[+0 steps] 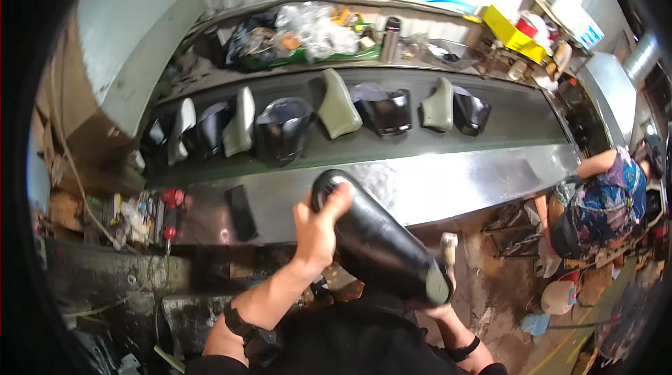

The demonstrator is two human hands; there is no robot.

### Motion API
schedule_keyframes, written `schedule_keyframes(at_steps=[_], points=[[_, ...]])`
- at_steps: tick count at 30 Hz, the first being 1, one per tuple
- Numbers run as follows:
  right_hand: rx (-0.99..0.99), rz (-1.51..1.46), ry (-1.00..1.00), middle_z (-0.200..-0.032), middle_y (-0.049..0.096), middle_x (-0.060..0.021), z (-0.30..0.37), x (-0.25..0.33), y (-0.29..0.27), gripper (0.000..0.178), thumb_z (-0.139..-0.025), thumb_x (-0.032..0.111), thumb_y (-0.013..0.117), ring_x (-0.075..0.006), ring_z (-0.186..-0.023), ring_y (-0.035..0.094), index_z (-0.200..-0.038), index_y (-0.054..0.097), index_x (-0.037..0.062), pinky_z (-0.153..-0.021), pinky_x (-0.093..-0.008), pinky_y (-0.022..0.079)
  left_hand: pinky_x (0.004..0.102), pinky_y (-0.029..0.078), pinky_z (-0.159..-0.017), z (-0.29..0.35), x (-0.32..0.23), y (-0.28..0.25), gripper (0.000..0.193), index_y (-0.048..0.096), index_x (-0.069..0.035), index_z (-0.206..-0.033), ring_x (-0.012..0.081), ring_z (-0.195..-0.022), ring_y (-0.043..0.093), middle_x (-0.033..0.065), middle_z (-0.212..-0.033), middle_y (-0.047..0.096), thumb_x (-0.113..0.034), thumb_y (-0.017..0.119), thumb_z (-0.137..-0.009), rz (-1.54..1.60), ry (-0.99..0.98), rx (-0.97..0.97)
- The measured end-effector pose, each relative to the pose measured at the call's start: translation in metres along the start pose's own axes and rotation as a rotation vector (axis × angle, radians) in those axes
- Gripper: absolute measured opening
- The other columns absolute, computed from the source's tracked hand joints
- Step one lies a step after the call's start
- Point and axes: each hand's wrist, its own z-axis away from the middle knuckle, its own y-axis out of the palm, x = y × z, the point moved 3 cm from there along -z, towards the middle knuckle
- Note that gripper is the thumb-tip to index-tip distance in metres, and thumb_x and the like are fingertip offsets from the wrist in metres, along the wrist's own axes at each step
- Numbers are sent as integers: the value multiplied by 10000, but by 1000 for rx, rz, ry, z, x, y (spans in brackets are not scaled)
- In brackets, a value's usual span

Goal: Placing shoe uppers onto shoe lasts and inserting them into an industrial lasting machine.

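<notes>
My left hand point(320, 224) is closed on the narrow, rounded end of a long, glossy black boot point(381, 238), with the thumb across its top. The boot lies slanted in front of my body, over the near edge of the metal bench. A grey-green patch point(438, 285) shows at its wide lower-right end. Beside that end my right hand point(441, 310), partly hidden by the boot, is closed on what looks like a small brush point(450, 250) with a pale tip pointing up. A black phone point(242, 212) rests on the bench left of my left hand.
Grey-green boot parts point(339, 105) and shiny black ones point(283, 128) stand along a dark conveyor belt point(413, 147) behind the metal bench point(483, 177). The shelf beyond holds plastic bags point(318, 28), a flask point(390, 40) and a yellow box point(514, 33). Another person point(605, 200) sits at the right.
</notes>
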Motion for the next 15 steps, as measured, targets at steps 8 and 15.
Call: schedule_keyframes(at_steps=[8,15], points=[[-674,-482,664,-1111,666,-122,-95,-101,-242,475,-806,245,738,-273,-982,655,-1204,596,29,-896,-405,537,308,470,-981,-78,113,37,508,536,55,-1327,189,-1112,606,141,-1244,629,-260,656,-947,-605,-299,557],[-1168,477,224,-1289,460,-167,-145,-158,-533,888,-758,109,800,-258,-1047,548,-1470,273,33,-958,-409,472,304,481,-952,-51,141,-70,511,557,43,-1313,210,-1107,622,161,-1245,632,-261,684,-922,-583,-423,-146]])
